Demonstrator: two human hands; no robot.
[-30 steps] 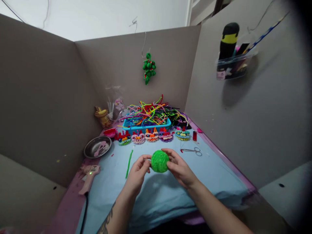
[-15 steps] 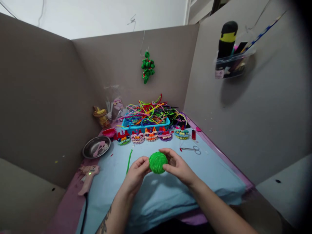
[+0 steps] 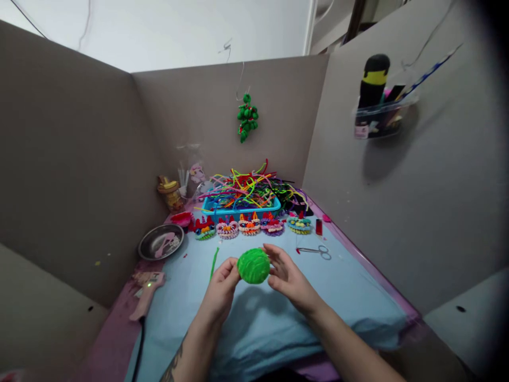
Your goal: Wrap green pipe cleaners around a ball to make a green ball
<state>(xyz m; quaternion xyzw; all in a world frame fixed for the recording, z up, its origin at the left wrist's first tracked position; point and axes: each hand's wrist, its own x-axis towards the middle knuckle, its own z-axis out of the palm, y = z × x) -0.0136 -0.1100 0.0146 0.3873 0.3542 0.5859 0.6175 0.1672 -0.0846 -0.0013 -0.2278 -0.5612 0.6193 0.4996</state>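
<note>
My left hand pinches the left edge of a fuzzy bright green ball, which looks wound from pipe cleaner and is held above the blue cloth. On the ball's other side, my right hand is open, fingers and thumb apart and curved around the right edge; whether a fingertip touches it I cannot tell. A single green pipe cleaner lies on the cloth beyond my left hand. To the right rest small scissors with silver handles.
A blue tray heaped with coloured pipe cleaners stands at the back, with several lion-like heads lined up before it. At left are a metal bowl and a pink glue gun with a cord. Grey panels enclose the table.
The green ball has turned and now looks flatter and wider. My right fingers have loosened from its right side, while my left hand keeps its pinch. The camera view has shifted slightly.
</note>
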